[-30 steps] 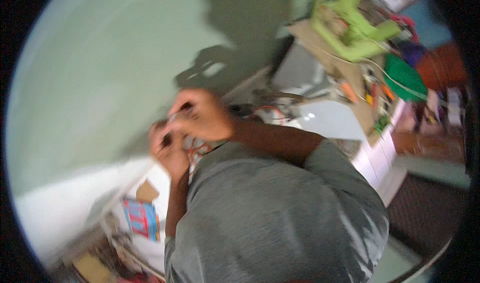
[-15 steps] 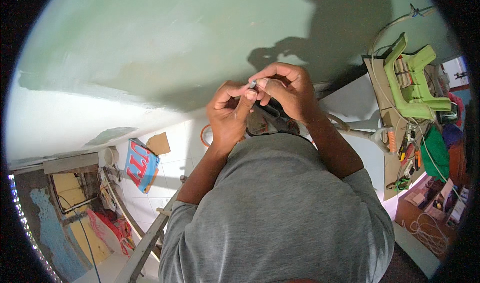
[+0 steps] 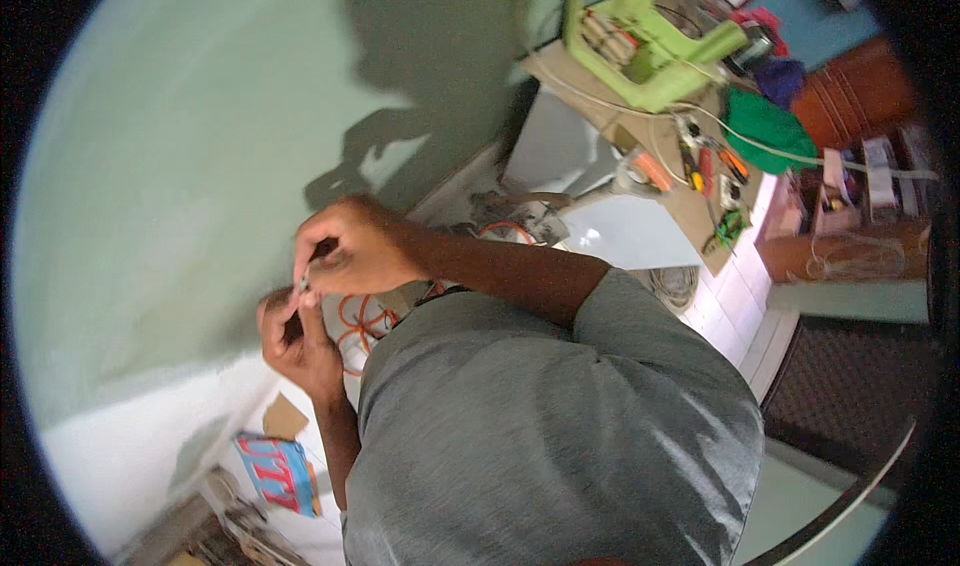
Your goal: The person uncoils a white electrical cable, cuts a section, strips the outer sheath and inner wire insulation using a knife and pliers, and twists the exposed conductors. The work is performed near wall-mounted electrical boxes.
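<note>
The left hand (image 3: 311,352) and right hand (image 3: 368,243) are pinching a tiny grey piece (image 3: 304,283); it is looking light and stiff, suiting fingertip holds at its sides.

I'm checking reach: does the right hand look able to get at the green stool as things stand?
Probably not: the right hand pinches a small piece by the left hand, and the green stool lies far to the right.

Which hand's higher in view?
The right hand: it sits above the left hand, its forearm extending rightward; a small piece shows where the two hands meet.
</note>
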### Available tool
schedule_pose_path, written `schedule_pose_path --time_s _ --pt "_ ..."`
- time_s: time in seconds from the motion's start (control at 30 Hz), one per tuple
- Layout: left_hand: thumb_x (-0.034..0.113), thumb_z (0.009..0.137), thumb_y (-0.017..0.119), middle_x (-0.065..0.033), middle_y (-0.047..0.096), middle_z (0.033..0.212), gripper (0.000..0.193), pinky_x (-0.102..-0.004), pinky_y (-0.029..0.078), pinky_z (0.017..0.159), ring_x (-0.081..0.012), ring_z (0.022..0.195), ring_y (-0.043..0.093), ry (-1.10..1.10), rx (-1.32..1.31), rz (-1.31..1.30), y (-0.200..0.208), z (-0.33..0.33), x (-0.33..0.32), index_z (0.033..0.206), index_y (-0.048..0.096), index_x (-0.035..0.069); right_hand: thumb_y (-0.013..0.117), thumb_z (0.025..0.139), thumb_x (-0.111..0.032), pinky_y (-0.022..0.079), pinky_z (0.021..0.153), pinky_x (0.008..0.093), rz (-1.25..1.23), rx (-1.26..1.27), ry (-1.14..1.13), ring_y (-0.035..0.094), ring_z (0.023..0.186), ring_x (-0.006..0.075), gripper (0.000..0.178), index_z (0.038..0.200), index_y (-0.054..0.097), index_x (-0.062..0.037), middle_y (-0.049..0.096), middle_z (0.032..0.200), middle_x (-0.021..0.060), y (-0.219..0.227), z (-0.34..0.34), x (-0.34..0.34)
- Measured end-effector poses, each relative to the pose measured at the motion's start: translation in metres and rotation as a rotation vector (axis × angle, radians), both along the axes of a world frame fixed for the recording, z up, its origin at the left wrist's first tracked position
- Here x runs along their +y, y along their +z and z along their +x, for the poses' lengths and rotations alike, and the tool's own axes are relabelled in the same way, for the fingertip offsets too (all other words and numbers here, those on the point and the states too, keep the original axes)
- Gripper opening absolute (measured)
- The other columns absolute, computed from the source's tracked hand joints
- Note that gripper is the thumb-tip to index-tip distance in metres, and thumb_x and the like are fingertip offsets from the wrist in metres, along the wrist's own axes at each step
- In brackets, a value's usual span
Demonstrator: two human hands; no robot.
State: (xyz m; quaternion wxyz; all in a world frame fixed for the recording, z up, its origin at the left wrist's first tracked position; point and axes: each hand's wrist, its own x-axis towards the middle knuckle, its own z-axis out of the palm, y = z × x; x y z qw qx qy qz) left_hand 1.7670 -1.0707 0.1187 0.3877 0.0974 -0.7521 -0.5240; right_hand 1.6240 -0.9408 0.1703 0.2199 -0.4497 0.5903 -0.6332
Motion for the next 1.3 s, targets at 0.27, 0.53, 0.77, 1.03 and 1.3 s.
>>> schedule_pose_path --time_s 0.27,0.53,0.77,1.03,1.3 --pt "0.009 0.093 0.068 -0.0095 0.064 0.092 0.008 -0.0296 0.047 0.074 -0.0184 0.084 0.06 -0.033 -0.016 -0.272 0.017 -0.024 0.022 0.092 0.065 0.001 0.063 0.084 -0.006 0.053 0.06 0.0283 0.067 -0.265 -0.046 0.067 0.075 0.0119 0.007 0.087 0.067 -0.0012 0.073 0.079 0.0077 -0.017 -0.001 0.014" --pt "0.003 0.095 0.064 -0.0089 0.064 0.097 0.003 -0.0283 0.047 0.081 -0.0153 0.089 0.059 -0.25 0.056 -0.097 0.005 -0.046 0.008 0.095 0.061 0.002 0.061 0.094 -0.009 0.061 0.072 0.0314 0.078 -0.403 -0.108 0.07 0.085 0.016 0.013 0.101 0.066 0.0009 0.071 0.09 0.0108 -0.009 -0.006 0.034" --pt "0.016 0.099 0.061 -0.0082 0.062 0.082 0.018 -0.0294 0.045 0.069 -0.0162 0.075 0.056 -0.097 0.026 -0.02 0.006 -0.051 0.011 0.09 0.063 0.0 0.063 0.094 -0.008 0.059 0.07 0.0294 0.086 -0.309 -0.148 0.069 0.085 0.014 0.012 0.101 0.066 0.0006 0.07 0.092 0.01 -0.01 -0.004 0.028" --pt "0.018 0.103 0.053 -0.0077 0.059 0.082 0.024 -0.0291 0.044 0.068 -0.0171 0.075 0.055 -0.046 -0.009 -0.027 0.014 -0.044 0.005 0.089 0.059 0.0 0.064 0.089 -0.007 0.055 0.072 0.0262 0.063 -0.256 -0.209 0.07 0.082 0.0146 0.015 0.101 0.069 0.0 0.072 0.09 0.0104 -0.001 0.009 0.009" --pt "0.027 0.107 0.045 -0.0006 0.055 0.077 0.033 -0.0222 0.041 0.06 -0.0063 0.068 0.048 -0.087 -0.051 0.111 0.017 -0.03 0.003 0.091 0.058 0.001 0.068 0.086 -0.006 0.054 0.069 0.0256 0.021 -0.091 -0.218 0.07 0.081 0.0135 0.014 0.098 0.07 0.0004 0.071 0.089 0.0096 -0.002 0.012 -0.006"
